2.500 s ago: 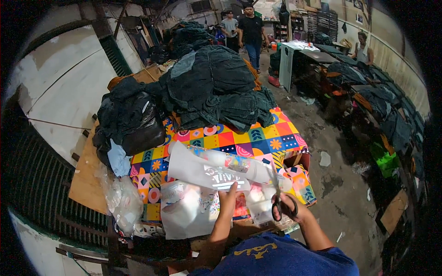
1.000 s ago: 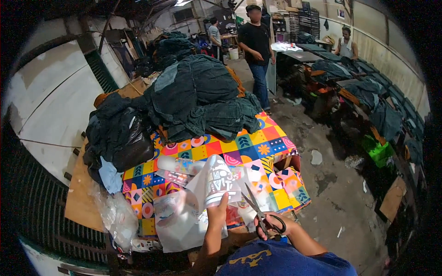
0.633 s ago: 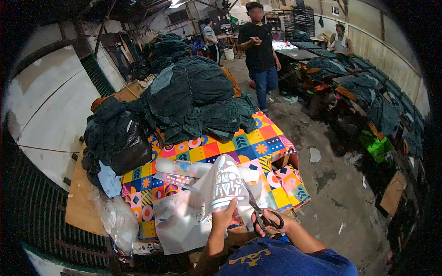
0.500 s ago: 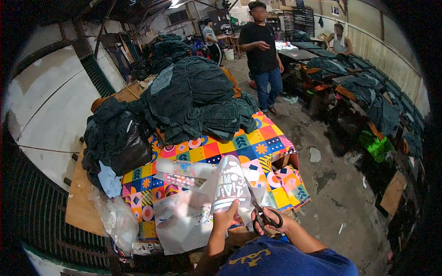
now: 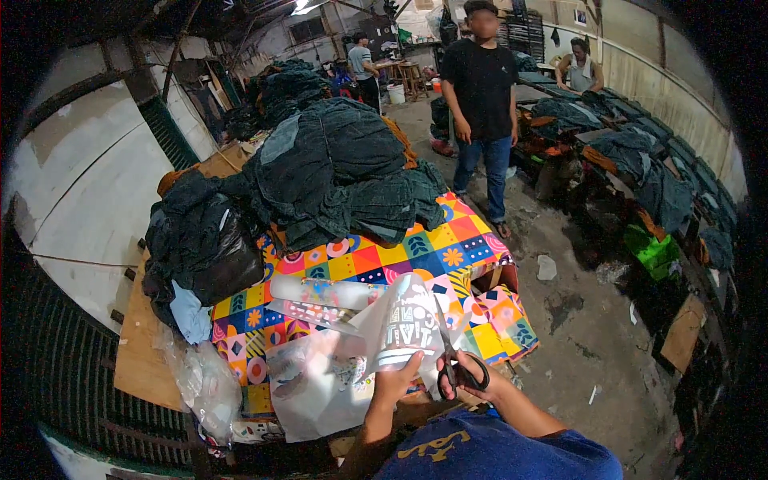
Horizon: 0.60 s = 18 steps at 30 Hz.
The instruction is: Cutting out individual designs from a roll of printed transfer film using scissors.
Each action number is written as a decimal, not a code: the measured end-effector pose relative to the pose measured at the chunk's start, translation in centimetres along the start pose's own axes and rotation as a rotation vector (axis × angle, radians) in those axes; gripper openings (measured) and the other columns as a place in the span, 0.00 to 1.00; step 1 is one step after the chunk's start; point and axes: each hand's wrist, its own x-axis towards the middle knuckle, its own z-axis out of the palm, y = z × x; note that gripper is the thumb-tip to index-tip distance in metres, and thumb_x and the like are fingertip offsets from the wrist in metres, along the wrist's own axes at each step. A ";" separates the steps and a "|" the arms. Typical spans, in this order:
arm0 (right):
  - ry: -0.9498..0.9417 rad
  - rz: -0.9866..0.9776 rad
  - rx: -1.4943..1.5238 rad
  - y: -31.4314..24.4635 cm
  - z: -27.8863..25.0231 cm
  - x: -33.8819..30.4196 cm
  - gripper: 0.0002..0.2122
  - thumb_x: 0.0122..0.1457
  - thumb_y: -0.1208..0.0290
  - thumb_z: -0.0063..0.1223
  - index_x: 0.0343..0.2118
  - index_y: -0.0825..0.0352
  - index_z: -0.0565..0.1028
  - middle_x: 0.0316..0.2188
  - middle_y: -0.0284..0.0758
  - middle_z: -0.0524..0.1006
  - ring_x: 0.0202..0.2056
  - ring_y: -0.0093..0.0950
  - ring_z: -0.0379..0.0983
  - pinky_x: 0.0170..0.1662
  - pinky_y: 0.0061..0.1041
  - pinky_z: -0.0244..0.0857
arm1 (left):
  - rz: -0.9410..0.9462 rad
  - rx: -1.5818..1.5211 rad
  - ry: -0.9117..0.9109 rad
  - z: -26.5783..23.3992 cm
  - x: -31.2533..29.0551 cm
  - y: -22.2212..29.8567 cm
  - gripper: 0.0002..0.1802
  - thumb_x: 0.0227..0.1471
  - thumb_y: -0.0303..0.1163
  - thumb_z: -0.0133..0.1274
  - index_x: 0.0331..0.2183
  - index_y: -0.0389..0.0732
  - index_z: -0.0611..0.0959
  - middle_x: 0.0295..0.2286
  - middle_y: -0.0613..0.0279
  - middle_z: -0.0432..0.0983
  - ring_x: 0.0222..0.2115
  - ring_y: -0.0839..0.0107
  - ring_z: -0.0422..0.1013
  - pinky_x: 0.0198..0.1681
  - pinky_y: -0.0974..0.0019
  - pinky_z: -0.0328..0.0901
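Note:
My left hand (image 5: 395, 378) grips the lower edge of a curled, translucent printed film sheet (image 5: 406, 324) with white lettering. Black-handled scissors (image 5: 456, 370) are in my right hand (image 5: 490, 386), fingers through the handles. Their blades point up and away from me, lying along the right side of the film. Beyond my hands, a rolled film (image 5: 328, 293) rests on the table's colourful patterned cover (image 5: 384, 261). Another loose translucent sheet (image 5: 312, 392) lies flat to the left of my left hand.
Dark green garments (image 5: 332, 168) are heaped at the table's far side. A black plastic bag (image 5: 232, 264) and a crumpled clear plastic (image 5: 210, 392) lie left. One person (image 5: 482, 104) stands beyond the table's right corner; two others are farther back. A long garment-covered bench (image 5: 640, 152) runs along the right.
The film has tilted and opened out slightly to the right; the scissors have swung more upright beside it. The standing person has moved right and nearer, with the arms lowered.

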 end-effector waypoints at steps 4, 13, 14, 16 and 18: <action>-0.019 -0.016 -0.023 0.2 -0.4 -0.1 0.26 0.56 0.43 0.36 0.39 0.67 0.65 0.21 0.37 0.72 0.22 0.27 0.69 0.26 0.22 0.63 | 0.012 -0.014 0.003 -0.2 0.1 -0.1 0.10 0.47 0.29 0.55 0.32 0.36 0.74 0.25 0.67 0.72 0.26 0.80 0.67 0.28 0.75 0.63; -0.154 -0.031 -0.123 -1.2 0.7 -1.0 0.30 0.53 0.40 0.39 0.44 0.68 0.63 0.19 0.37 0.71 0.19 0.26 0.68 0.25 0.21 0.62 | 0.000 -0.234 -0.007 -1.5 1.3 -0.7 0.14 0.49 0.23 0.50 0.40 0.36 0.69 0.36 0.64 0.69 0.36 0.76 0.66 0.39 0.72 0.62; -0.177 -0.031 -0.133 -1.1 0.7 -1.1 0.30 0.53 0.40 0.40 0.44 0.68 0.63 0.19 0.37 0.71 0.19 0.25 0.68 0.25 0.21 0.62 | -0.021 -0.268 0.050 -1.4 1.4 0.0 0.10 0.49 0.26 0.51 0.36 0.36 0.71 0.32 0.66 0.70 0.33 0.77 0.66 0.38 0.73 0.63; -0.199 -0.018 -0.162 -1.2 0.8 -1.3 0.31 0.53 0.40 0.40 0.44 0.68 0.63 0.19 0.37 0.71 0.20 0.25 0.68 0.25 0.21 0.62 | -0.038 -0.277 0.037 -1.7 1.7 0.7 0.20 0.48 0.20 0.50 0.45 0.34 0.68 0.40 0.61 0.69 0.40 0.74 0.67 0.42 0.71 0.63; -0.220 -0.004 -0.191 -1.1 0.8 -1.4 0.31 0.53 0.40 0.40 0.44 0.69 0.63 0.20 0.37 0.71 0.20 0.25 0.68 0.25 0.21 0.62 | 0.012 -0.242 0.064 -1.5 2.0 2.3 0.20 0.46 0.20 0.53 0.44 0.33 0.70 0.40 0.61 0.70 0.40 0.73 0.67 0.43 0.71 0.63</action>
